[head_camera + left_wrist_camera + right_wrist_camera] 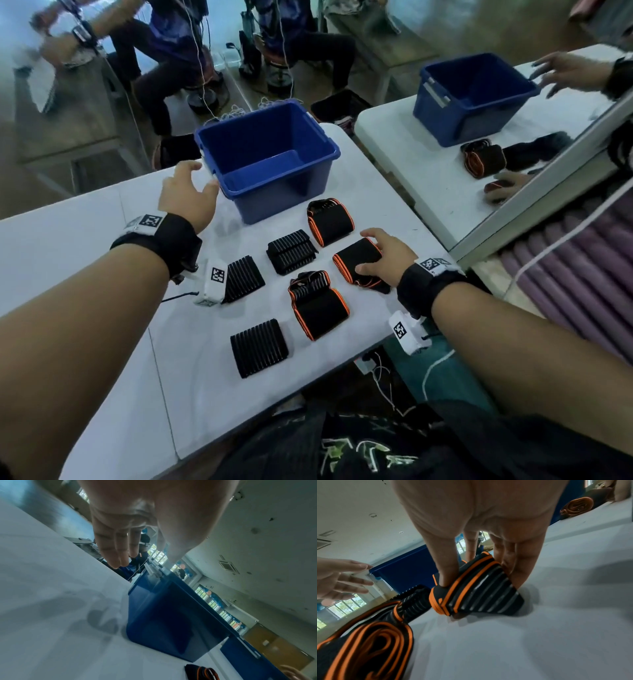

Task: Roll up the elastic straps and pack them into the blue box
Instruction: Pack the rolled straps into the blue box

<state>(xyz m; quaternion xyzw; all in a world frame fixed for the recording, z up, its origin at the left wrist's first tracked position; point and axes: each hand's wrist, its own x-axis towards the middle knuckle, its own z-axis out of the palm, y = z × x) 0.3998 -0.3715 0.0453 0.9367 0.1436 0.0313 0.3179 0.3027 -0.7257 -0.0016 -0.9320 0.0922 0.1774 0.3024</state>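
Observation:
An empty blue box (270, 161) (171, 615) stands at the far side of the white table (102, 240). My left hand (188, 195) (130, 540) hovers open just left of the box's near corner, fingers spread, holding nothing. My right hand (383, 257) (479, 568) grips a rolled black strap with orange edges (358, 262) (476, 595) lying on the table, thumb on one side and fingers on the other. Two more orange-edged rolls (329, 221) (317, 303) and three plain black ribbed rolls (292, 251) (245, 278) (258, 347) lie in front of the box.
A mirror (513, 137) leans at the table's right edge and reflects the box, straps and hands. Other people sit beyond the table at the back (164, 44). The table's near edge (274, 397) runs close below the nearest rolls. Cables hang under the table.

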